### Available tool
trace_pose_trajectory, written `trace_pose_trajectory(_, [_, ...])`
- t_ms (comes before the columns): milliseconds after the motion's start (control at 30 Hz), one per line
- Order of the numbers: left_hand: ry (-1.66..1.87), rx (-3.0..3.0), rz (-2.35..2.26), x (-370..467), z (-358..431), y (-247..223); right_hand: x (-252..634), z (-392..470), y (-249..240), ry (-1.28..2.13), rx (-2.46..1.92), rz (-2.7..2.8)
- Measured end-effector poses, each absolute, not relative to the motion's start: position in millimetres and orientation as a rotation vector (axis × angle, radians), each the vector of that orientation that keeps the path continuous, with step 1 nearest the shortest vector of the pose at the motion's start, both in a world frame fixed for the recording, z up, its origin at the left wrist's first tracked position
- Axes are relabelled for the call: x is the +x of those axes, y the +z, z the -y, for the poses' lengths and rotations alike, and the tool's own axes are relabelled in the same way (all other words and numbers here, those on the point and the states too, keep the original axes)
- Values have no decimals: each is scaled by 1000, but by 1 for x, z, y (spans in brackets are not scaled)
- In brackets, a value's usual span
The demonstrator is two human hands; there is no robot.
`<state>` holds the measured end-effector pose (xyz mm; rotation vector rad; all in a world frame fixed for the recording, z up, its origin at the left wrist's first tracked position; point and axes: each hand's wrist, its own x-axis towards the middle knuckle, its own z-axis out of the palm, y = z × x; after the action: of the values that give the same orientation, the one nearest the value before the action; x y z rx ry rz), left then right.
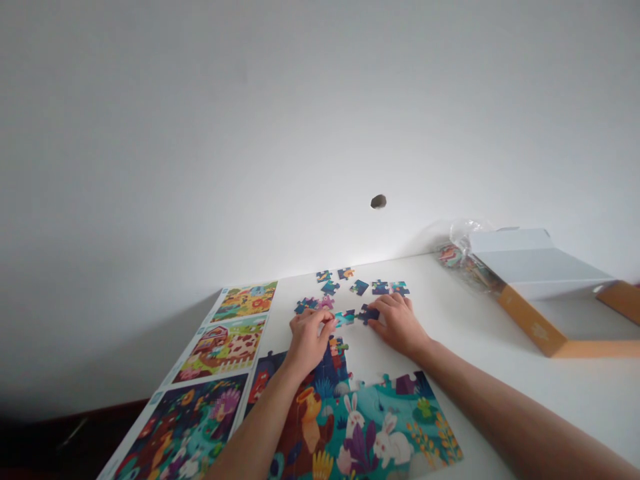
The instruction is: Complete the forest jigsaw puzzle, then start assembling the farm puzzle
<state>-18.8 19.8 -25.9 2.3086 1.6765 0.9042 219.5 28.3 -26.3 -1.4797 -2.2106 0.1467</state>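
My left hand [311,335] is closed, with thumb and fingertips at the edge of a teal puzzle piece [345,318]. My right hand [399,325] grips a dark blue puzzle piece [367,313], its fingers curled over the right side. The two pieces lie close together, their edges almost meeting; I cannot tell whether they interlock. Below both hands lies a partly assembled puzzle [360,427] with white rabbits and plants. Its upper edge is uneven, and my left forearm hides part of it. A pink piece [326,303] sits just beyond my left hand.
Several loose pieces [359,287] are scattered toward the wall. A picture sheet [225,347] with three scenes lies along the table's left edge. At the right stand an open orange and white box [533,323] and a clear plastic bag [467,257] with printed contents.
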Motion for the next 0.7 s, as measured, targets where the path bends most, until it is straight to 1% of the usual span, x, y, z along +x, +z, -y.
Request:
trace_pose_trajectory(367, [922, 2305, -1677, -20, -20, -27, 218, -27, -25, 149, -1525, 2187])
trace_pose_trajectory(433, [942, 2296, -1757, -22, -21, -26, 218, -26, -25, 143, -1531, 2186])
trace_pose_trajectory(533, [931, 2231, -2013, -27, -22, -26, 218, -26, -25, 135, -1549, 2179])
trace_pose_trajectory(633, [820, 2122, -2248, -30, -22, -27, 218, -25, -24, 132, -1542, 2191])
trace_pose_trajectory(700, [740, 2086, -2305, -31, -22, -28, 218, -24, -23, 133, -1499, 2230])
